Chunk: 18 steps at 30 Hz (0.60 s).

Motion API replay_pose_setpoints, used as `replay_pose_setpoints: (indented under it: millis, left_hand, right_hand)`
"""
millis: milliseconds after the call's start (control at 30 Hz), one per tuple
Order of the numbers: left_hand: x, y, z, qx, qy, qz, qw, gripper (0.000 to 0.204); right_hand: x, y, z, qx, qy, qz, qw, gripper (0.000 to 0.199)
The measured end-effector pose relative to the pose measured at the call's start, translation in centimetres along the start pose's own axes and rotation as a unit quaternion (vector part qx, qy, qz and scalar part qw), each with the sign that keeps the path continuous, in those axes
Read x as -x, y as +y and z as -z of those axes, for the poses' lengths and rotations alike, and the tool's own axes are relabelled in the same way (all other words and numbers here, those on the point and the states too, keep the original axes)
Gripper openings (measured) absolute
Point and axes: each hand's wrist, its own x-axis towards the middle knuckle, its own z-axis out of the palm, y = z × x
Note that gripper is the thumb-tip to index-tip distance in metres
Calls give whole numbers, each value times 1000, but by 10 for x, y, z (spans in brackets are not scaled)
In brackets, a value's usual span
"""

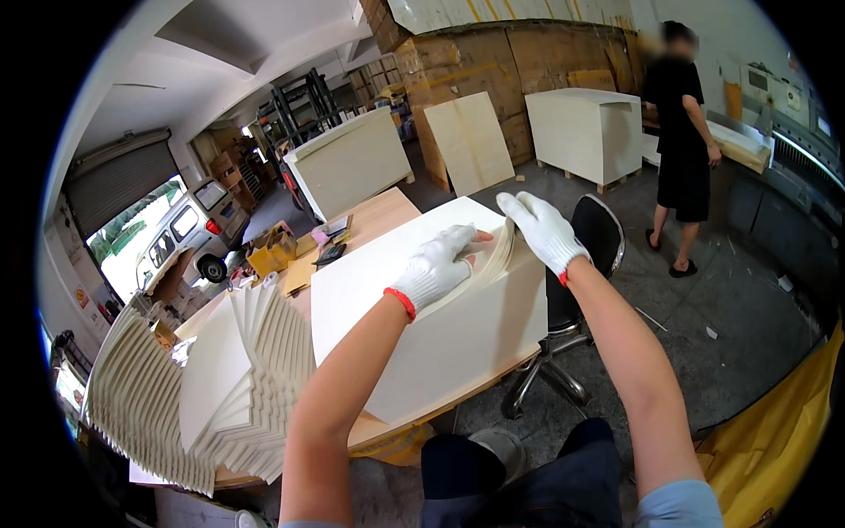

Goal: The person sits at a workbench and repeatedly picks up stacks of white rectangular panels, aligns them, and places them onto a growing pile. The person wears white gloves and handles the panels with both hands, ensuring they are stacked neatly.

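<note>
A stack of large white sheets lies on the wooden table before me. My left hand, in a white knit glove with a red cuff, rests on its top. The fingers are stretched forward, with bare tips of thumb and forefinger showing apart. Beside it, several sheets bow upward along the right edge, forming a curved bundle. My right hand, gloved alike, is at the far end of that raised edge. Its fingers are extended, and I see nothing held in them; part of its palm side is hidden.
Fanned piles of white sheets cover the table's left end. A black swivel chair stands close to the right side. Further off are large white stacks, a cardboard-covered wall, a parked van, and a person near a machine.
</note>
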Motion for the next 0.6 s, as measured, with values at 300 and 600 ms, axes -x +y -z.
replay_pose_setpoints:
  millis: [300, 600]
  left_hand:
    - [-4, 20, 6, 133, -44, 72, 987, 41]
    - [-7, 2, 0, 194, -46, 92, 976, 44]
  right_hand:
    - [12, 30, -21, -81, 139, 41, 986, 51]
    - [13, 30, -25, -67, 161, 65, 982, 50]
